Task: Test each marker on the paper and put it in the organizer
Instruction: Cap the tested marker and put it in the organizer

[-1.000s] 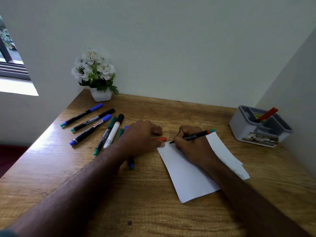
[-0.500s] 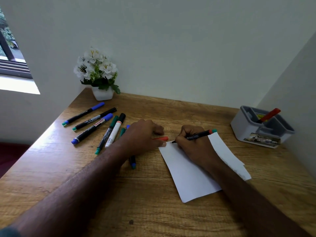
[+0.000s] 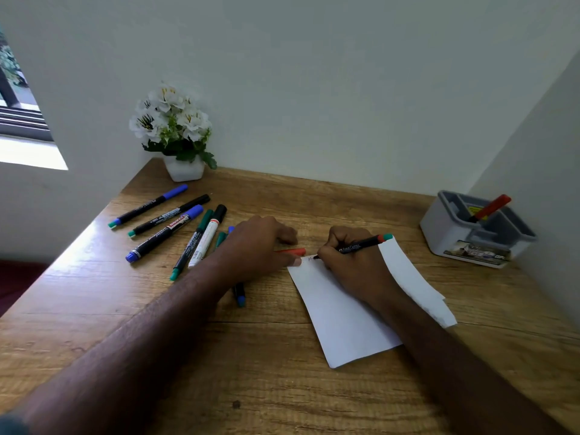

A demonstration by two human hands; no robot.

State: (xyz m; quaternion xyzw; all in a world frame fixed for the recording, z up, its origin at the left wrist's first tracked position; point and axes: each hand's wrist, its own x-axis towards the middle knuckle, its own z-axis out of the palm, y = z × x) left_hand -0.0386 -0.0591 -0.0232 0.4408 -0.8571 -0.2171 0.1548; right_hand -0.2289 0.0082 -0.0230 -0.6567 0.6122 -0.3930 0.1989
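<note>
One sheet of paper [image 3: 342,321] lies on the wooden bench [image 3: 266,372]. The right hand [image 3: 354,262] fingers grip a black marker [image 3: 361,245], tip on the paper; the left hand [image 3: 254,246] pins a red cap [image 3: 292,251]. Seven loose markers [image 3: 163,232] lie left. One grey organizer [image 3: 470,230] with one red marker [image 3: 491,207] and one flowerpot [image 3: 183,171] stand by white walls.

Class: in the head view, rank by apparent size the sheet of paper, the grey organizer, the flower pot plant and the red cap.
1. Sheet of paper
2-3. Grey organizer and flower pot plant: alike, unranked.
4. Red cap, smallest.
</note>
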